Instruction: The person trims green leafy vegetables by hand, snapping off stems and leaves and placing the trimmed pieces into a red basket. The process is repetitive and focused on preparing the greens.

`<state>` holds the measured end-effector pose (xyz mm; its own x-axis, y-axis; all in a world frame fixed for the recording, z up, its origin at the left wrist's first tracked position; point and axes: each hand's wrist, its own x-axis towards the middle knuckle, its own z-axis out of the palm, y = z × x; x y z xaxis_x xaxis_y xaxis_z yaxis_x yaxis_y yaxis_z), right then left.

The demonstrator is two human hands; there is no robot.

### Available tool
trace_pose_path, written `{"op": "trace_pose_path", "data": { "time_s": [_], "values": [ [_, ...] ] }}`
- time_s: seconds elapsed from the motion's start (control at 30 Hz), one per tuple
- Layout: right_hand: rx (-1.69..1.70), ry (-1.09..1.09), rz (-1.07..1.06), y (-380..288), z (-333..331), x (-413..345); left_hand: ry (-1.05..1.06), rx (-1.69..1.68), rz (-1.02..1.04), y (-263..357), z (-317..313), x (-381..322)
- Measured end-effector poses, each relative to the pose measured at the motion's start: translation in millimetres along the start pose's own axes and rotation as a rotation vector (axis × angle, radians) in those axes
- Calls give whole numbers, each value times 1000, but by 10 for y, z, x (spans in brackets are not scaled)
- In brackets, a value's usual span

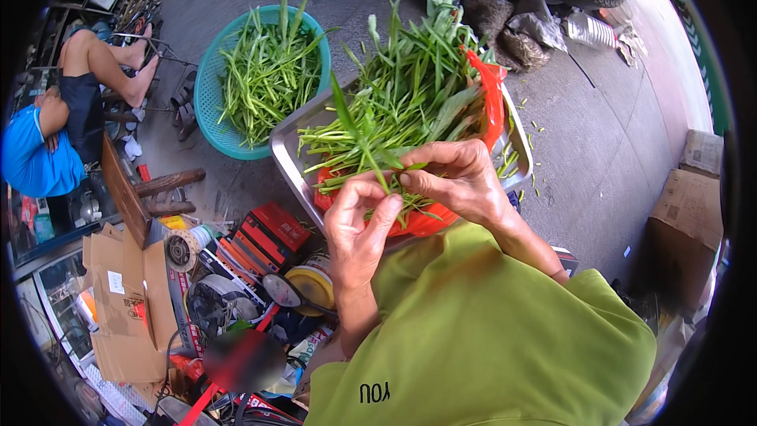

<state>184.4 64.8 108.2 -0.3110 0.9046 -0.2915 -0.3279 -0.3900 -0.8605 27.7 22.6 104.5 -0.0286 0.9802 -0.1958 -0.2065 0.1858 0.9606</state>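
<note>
Between thumb and fingers, my left hand (362, 222) pinches the stem of a leafy green sprig (359, 129), which looks like water spinach. Close beside it, my right hand (461, 180) has thumb and forefinger together on a small green leaf (417, 166). Both hands are above the near part of a rectangular metal tray (290, 157). A large heap of the same greens (408, 77) fills that tray, resting on a red plastic bag (489, 94). To the tray's left, a round teal plastic basket (207, 112) holds more stems and leaves (269, 83).
A person in a blue shirt (41, 151) sits barefoot at far left, near a wooden stool (127, 189). Cardboard (127, 313), red boxes (275, 228) and wire spools (183, 248) crowd the lower left. Cut stem bits (529, 142) lie right of the tray; cartons (689, 207) stand farther right.
</note>
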Motion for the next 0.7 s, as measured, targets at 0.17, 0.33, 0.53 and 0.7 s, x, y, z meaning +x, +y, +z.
{"op": "trace_pose_path", "data": {
  "time_s": [0.17,0.33,0.53,0.7],
  "values": [
    [-184,1,-40,16,24,17,-6,-48,-1,-55,-38,47],
    [-367,26,-113,-16,-113,35,241,269,186,254,-423,429],
    [-632,22,-182,49,-255,-8,424,891,380,403,-1357,1301],
    [-817,-43,-156,141,-292,-90,227,636,186,393,-806,938]
  ]
}}
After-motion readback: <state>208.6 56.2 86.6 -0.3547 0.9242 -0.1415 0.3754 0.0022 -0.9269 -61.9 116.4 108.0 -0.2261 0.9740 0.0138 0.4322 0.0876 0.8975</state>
